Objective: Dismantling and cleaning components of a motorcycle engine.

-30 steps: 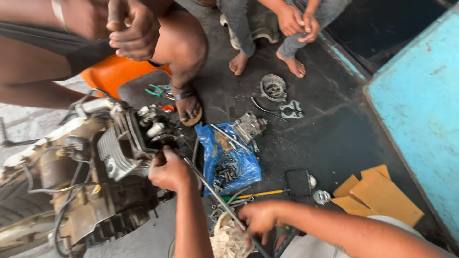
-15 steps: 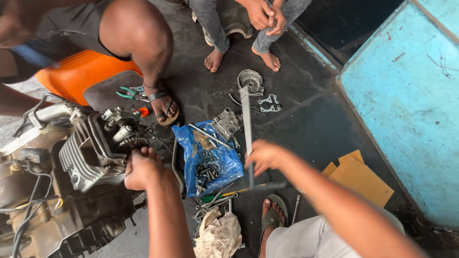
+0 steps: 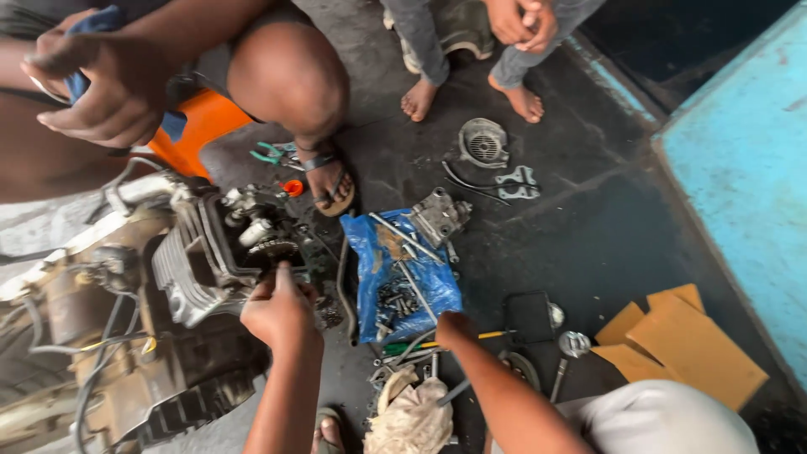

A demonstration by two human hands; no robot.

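A dirty motorcycle engine [image 3: 181,269] with cooling fins lies on the floor at the left. My left hand [image 3: 277,307] is closed on the toothed sprocket [image 3: 273,250] at its open side. My right hand [image 3: 454,326] is down at the near edge of a blue plastic sheet [image 3: 370,252] that carries bolts, rods and small metal parts. It rests by a screwdriver with a green and yellow handle [image 3: 420,343]. Its fingers are turned away from me, so what they hold is hidden.
Another person squats at upper left with a blue cloth [image 3: 92,25] in hand and a sandalled foot [image 3: 329,183] near the engine. A second person's bare feet [image 3: 419,99] are at the top. Also here: orange tank [image 3: 197,126], green pliers [image 3: 271,154], round fan cover [image 3: 483,143], cardboard pieces [image 3: 681,340], rag [image 3: 412,416].
My right hand held a long metal rod over the blue sheet half a second ago; it has since dropped to the sheet's near edge. My left hand stays at the engine.
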